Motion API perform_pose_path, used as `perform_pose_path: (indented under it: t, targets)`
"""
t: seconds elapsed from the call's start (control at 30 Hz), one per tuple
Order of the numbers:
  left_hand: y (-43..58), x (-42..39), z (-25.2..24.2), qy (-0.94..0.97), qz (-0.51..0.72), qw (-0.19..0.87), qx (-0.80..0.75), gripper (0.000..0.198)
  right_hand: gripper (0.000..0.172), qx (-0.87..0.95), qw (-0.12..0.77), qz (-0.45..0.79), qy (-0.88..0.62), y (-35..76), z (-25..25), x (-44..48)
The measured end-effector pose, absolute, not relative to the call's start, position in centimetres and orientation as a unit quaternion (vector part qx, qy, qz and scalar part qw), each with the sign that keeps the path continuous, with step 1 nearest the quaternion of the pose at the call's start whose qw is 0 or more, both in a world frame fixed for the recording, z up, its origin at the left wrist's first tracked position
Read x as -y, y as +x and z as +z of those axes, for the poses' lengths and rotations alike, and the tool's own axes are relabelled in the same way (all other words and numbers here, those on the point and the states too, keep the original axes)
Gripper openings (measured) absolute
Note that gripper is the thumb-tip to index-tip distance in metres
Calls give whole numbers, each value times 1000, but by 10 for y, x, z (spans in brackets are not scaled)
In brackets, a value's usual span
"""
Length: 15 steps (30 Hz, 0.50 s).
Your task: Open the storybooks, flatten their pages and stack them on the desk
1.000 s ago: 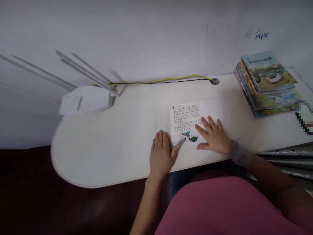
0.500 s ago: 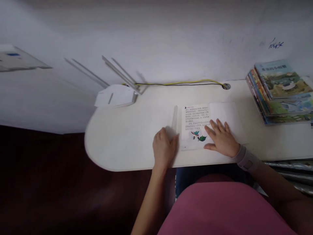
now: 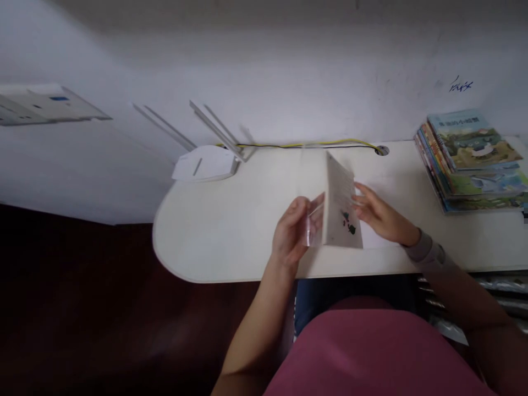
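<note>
Left hand is pinching one edge of a thin booklet, standing it up on the bench, and the open right hand steadies the other side so it doesn't flop.

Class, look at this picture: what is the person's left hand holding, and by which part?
The left hand holds a printed booklet page by its left edge, tilted upright; blur hides the exact finger placement.

Soft, dim light leaves the floor at lower left nearly black; the raised page and left hand blur, and wide-lens distortion bends the frame's edges.
</note>
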<state>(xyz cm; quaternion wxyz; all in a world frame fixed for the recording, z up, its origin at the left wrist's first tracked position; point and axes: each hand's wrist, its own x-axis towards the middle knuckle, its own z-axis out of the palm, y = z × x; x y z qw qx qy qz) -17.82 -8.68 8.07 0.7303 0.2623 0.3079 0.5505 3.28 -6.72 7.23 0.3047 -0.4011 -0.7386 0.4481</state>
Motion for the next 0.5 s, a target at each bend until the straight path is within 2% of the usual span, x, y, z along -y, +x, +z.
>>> perform_pose_path:
  t: [0.13,0.23,0.3,0.37,0.5]
  targets:
    - [-134,78,87,281,477,794,-252,20,77,670,384,469,-429,62,91,57]
    - [-134,75,75,338,459,756,-321,22,82,634,397,450,-488,91,79,55]
    - [-157,77,62,405,478,646,-436,21,77,605,393,455,-523,108,60,57]
    - [-190,80,50,479,454,487,-572,20,71,572,381,467,-556,119,40,59]
    - [-247,91,34,566,276,239,-739,23,65,532,381,472,-592,123,16,64]
